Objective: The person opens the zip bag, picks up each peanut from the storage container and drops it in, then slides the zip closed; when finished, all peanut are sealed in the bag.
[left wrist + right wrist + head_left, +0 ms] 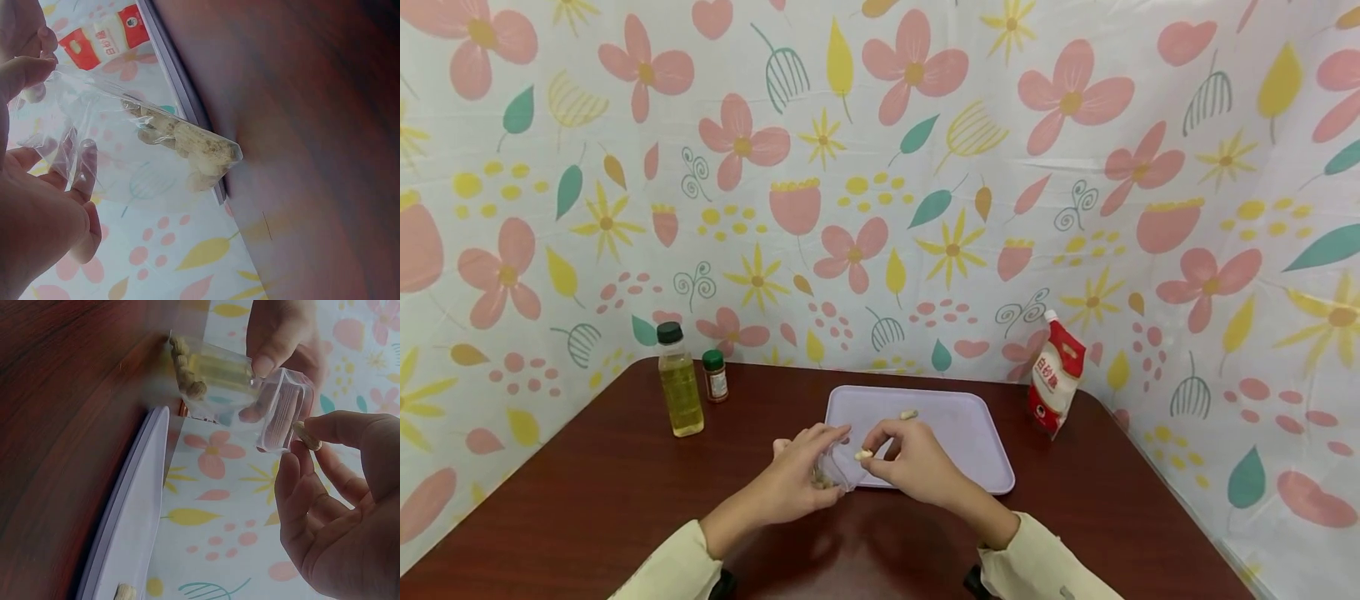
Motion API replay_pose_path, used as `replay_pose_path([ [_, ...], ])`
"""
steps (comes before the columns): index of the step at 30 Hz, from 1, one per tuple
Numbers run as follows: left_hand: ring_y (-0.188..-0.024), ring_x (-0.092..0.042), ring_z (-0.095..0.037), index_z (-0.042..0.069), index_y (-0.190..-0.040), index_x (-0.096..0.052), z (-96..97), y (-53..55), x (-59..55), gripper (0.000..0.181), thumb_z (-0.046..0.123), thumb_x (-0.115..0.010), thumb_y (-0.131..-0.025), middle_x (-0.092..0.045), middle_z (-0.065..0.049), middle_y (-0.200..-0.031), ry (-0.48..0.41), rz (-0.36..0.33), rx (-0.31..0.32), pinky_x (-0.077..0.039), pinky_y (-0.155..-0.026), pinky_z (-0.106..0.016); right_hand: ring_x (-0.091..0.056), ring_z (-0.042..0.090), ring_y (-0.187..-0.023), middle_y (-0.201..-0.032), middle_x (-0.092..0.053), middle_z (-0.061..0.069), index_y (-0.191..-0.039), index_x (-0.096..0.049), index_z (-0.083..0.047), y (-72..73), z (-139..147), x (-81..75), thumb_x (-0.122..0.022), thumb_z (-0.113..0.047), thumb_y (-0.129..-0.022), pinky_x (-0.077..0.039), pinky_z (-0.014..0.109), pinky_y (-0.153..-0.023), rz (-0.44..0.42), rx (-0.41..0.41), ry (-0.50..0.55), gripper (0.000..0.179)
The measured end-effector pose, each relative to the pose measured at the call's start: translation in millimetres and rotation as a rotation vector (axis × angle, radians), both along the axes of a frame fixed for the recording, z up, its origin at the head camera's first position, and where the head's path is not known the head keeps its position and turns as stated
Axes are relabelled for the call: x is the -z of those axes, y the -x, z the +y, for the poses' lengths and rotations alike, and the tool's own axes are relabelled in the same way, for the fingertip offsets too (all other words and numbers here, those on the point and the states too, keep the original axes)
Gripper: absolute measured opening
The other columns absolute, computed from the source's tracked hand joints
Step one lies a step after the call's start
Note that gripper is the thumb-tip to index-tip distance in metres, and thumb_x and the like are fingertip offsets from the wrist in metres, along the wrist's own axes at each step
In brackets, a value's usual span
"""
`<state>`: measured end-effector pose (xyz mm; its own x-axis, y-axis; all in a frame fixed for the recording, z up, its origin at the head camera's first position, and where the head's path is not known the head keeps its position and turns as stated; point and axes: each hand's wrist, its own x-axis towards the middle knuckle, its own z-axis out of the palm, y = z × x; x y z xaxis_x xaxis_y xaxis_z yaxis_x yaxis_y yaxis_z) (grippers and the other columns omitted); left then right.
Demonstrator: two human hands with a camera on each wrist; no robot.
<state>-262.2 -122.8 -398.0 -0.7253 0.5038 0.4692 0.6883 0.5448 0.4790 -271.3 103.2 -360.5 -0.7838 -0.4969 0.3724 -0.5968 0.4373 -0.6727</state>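
Note:
My left hand (796,477) grips a clear zip bag (272,422) near its top, and the bag's mouth gapes open. Several unshelled peanuts (197,147) lie in the bottom corner of the bag. Between thumb and fingertips, my right hand (921,462) pinches a single peanut (307,436) right at the bag's mouth. Another peanut (908,414) lies on the pale lilac tray (962,450), behind my right hand in the head view. The bag hangs over the tray's front left corner.
At the back left of the dark wooden table (587,483) stand an oil bottle (681,387) and a small green-capped jar (716,379). A red and white sugar pouch (1054,375) is upright at the back right. A flower-patterned curtain (880,167) hangs behind the table.

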Motion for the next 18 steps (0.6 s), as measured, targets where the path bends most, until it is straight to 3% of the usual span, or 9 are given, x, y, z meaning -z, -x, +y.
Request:
replay_pose_path([
  [6, -0.114, -0.053, -0.02, 0.008, -0.144, -0.049, -0.5, -0.6, -1.1, 0.074, 0.017, -0.081, -0.078, -0.057, 0.001, -0.127, -0.013, 0.011, -0.001, -0.022, -0.078, -0.043, -0.063, 0.018, -0.062, -0.085, -0.068, -0.006, -0.087, -0.072, -0.015, -0.1, -1.4, 0.7, -0.077, -0.012, -0.085, -0.05, 0.027, -0.052, -0.011, -0.013, -0.004, 0.006],
  [18, -0.114, -0.052, -0.02, 0.009, -0.146, -0.048, -0.4, -0.2, -1.6, 0.076, 0.016, -0.081, -0.078, -0.056, 0.0, -0.128, -0.022, 0.002, 0.005, -0.022, -0.078, -0.043, -0.062, 0.01, -0.068, -0.09, -0.07, -0.005, -0.092, -0.075, -0.011, -2.1, -1.6, -2.8, -0.078, -0.013, -0.084, -0.051, 0.027, -0.055, 0.01, 0.003, -0.022, 0.008],
])
